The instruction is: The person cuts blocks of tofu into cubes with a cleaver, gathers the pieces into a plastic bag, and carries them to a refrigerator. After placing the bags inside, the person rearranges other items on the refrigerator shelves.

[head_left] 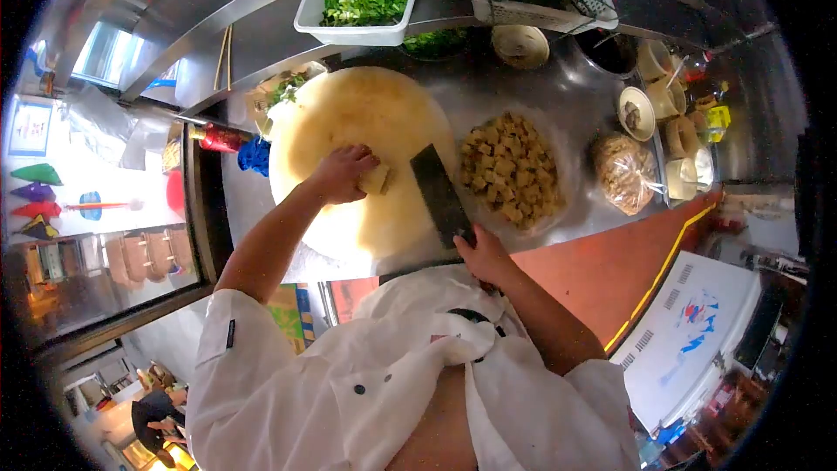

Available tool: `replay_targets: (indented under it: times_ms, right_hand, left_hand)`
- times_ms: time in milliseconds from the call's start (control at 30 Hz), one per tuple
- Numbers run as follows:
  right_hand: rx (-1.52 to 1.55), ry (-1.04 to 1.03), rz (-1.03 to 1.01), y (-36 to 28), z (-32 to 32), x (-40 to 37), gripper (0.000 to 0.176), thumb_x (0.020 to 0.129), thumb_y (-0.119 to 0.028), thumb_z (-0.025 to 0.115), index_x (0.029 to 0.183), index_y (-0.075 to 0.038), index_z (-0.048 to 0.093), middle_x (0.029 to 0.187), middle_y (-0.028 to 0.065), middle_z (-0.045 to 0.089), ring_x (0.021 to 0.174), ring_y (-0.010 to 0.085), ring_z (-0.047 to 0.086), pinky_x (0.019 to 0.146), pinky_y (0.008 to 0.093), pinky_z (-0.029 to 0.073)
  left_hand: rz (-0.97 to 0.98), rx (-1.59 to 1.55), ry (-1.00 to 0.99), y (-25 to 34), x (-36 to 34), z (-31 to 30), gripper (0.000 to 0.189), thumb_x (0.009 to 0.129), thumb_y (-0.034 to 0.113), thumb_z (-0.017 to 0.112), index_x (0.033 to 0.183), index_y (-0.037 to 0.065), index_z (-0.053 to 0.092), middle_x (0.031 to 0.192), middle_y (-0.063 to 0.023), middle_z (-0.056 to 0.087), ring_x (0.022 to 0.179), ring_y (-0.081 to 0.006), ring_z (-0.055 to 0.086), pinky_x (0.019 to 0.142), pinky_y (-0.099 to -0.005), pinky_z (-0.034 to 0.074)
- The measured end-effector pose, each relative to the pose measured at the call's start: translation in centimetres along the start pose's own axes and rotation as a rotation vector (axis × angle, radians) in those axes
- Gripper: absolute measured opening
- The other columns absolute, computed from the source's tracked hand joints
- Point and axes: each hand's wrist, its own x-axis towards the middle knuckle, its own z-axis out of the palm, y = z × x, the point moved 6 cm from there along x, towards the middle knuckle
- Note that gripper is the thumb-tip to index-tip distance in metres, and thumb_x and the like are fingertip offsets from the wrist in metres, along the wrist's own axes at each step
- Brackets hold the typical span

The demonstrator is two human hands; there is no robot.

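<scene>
A large round cutting board (353, 109) lies on the steel counter. Over its middle, my left hand (346, 174) rests with curled fingers on a small pale block of food (375, 179), which looks like tofu or bread. My right hand (484, 257) grips the handle of a cleaver (438, 192). The dark, broad blade is over the board's right edge, apart from the pale block. Just right of the blade, a heap of browned, pale cubes (510, 170) sits in what looks like a clear bag or shallow dish.
A white basket of chopped greens (356, 33) stands on the shelf above, beside another white basket (540, 13). At right are a tied plastic bag of brown food (625, 176), a small bowl (636, 113) and several tubs. A red bottle (218, 138) lies left of the board.
</scene>
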Motion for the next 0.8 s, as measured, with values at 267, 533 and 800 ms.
replay_targets:
  times_ms: [267, 533, 800]
  right_hand:
    - [0.130, -0.120, 0.030, 0.4, -0.1, 0.4, 0.033, 0.101, -0.027, 0.064, 0.121, -0.003, 0.056, 0.073, 0.0075, 0.061, 0.052, 0.0178, 0.059, 0.050, 0.0377, 0.049]
    - [-0.041, -0.033, 0.035, 3.9, 1.8, 0.9, 0.033, 0.102, -0.030, 0.064, 0.113, 0.000, 0.056, 0.072, 0.0092, 0.062, 0.052, 0.0197, 0.061, 0.052, 0.0384, 0.051]
    - [0.024, -0.125, 0.119, 1.2, 0.3, 0.3, 0.037, 0.102, -0.033, 0.064, 0.113, 0.000, 0.055, 0.074, 0.0099, 0.064, 0.056, 0.0203, 0.063, 0.054, 0.0395, 0.052]
  left_hand:
    - [0.072, -0.047, 0.060, 2.3, -0.3, -3.9, 0.068, 0.073, 0.037, 0.085, 0.134, 0.019, 0.060, 0.134, -0.0119, 0.061, 0.120, -0.0372, 0.060, 0.102, -0.0482, 0.048]
    - [-0.017, 0.049, 0.040, 1.1, 0.2, -0.3, 0.067, 0.072, 0.035, 0.084, 0.133, 0.022, 0.060, 0.126, -0.0086, 0.062, 0.113, -0.0347, 0.063, 0.100, -0.0471, 0.049]
    - [-0.018, 0.082, 0.027, 0.6, 0.3, -0.1, 0.067, 0.069, 0.030, 0.084, 0.132, 0.019, 0.060, 0.129, -0.0085, 0.062, 0.118, -0.0338, 0.061, 0.103, -0.0467, 0.048]
